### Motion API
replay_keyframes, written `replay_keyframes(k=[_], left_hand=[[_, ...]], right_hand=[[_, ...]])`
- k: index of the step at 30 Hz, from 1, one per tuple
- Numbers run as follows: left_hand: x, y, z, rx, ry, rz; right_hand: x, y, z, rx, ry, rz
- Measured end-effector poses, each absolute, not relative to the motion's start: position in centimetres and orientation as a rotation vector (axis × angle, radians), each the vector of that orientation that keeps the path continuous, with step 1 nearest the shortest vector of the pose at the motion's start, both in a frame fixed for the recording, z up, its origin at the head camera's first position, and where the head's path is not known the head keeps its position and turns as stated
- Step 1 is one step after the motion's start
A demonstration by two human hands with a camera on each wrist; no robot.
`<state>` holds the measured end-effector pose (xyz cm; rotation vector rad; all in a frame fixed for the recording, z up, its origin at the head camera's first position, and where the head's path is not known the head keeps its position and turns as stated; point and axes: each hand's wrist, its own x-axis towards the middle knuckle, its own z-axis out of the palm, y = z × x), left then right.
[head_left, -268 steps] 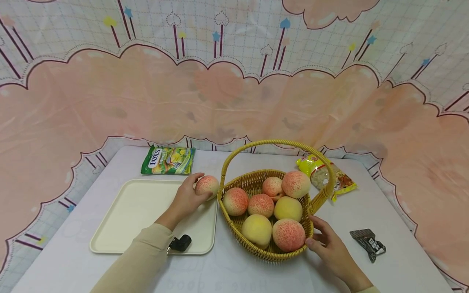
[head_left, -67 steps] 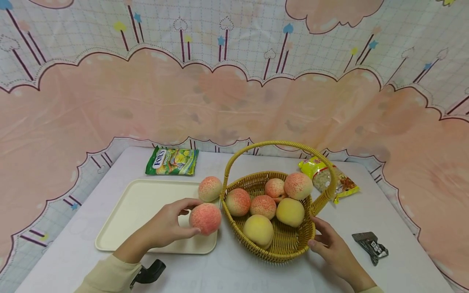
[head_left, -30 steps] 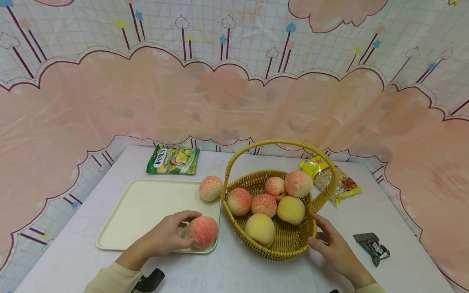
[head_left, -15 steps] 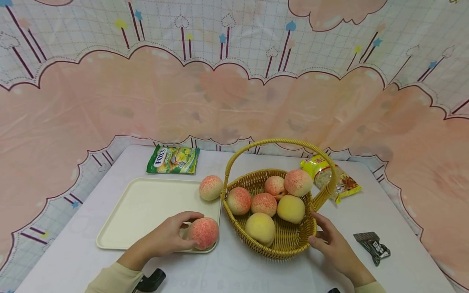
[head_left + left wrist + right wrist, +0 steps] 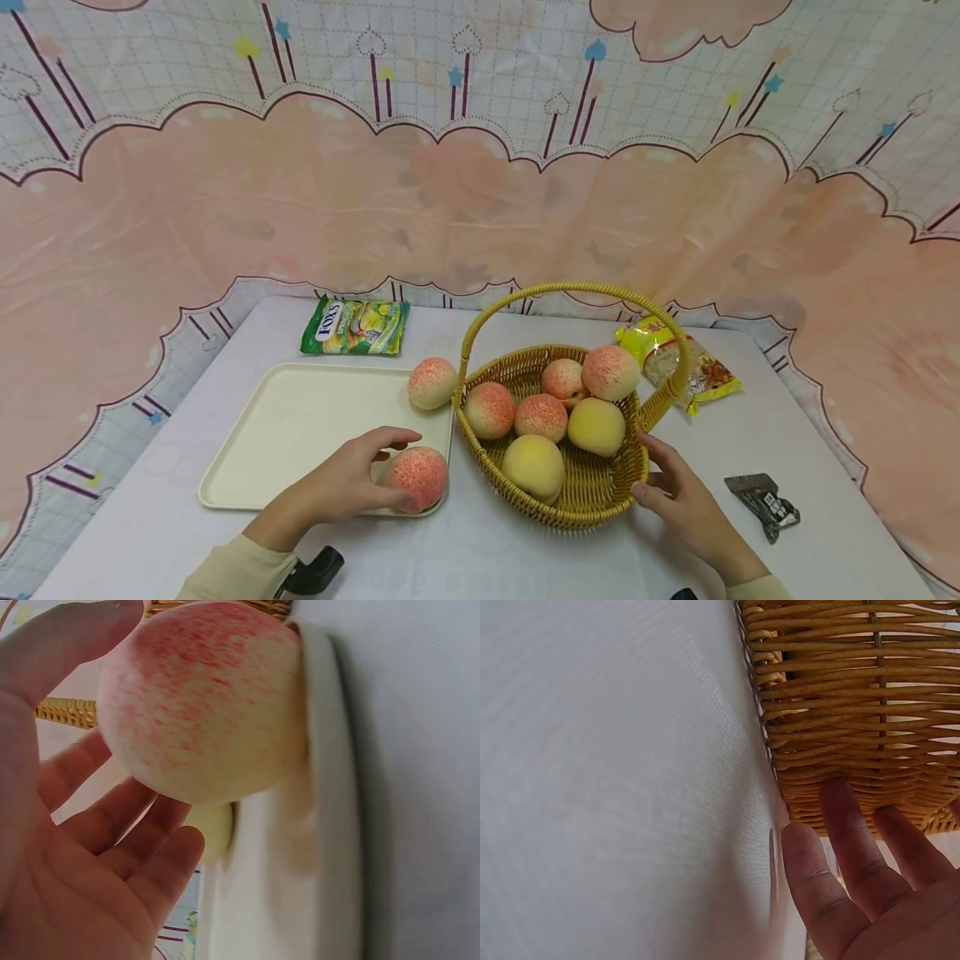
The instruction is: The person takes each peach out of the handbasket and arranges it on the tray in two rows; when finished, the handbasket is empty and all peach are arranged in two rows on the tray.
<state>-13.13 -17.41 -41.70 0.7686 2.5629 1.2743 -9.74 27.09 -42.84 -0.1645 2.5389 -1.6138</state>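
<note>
A red-flushed peach (image 5: 417, 479) rests on the near right corner of the cream tray (image 5: 262, 433). My left hand (image 5: 356, 479) is around its left side, thumb tip at the peach and a gap showing below the index finger; in the left wrist view the fingers are loosely extended behind the fruit. A second peach (image 5: 432, 383) lies at the tray's far right corner, against the wicker basket (image 5: 592, 508). Several more peaches, red and yellow (image 5: 532, 468), lie in the basket. My right hand (image 5: 686, 504) rests its fairly straight fingers (image 5: 847, 825) against the basket's right wall.
The basket's tall handle (image 5: 577, 287) arches over the fruit. A green candy bag (image 5: 355, 327) lies behind the tray, and a yellow food packet (image 5: 693, 371) behind the basket. A small black wrapped item (image 5: 765, 504) is at the right. A patterned curtain (image 5: 337, 200) stands at the back.
The left hand has taken a red peach from the basket's front, lowered it onto the tray's near corner and loosened its fingers. An earlier peach stays at the far corner. The right hand stays put.
</note>
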Motion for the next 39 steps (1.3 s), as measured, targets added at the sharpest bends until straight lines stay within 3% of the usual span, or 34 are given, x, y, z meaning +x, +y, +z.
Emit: replay_keyframes(k=[18,39], left_hand=[[-14.2,-13.7,-38.0,1.061,2.533,1.289],[-15.4,-5.3,-36.5,1.132,2.428,1.146]], right_hand=[[-9.9,27.3,-42.7,-0.128,2.517,-1.593],[-9.8,27.4,-42.8,-0.116,2.485,-1.603]])
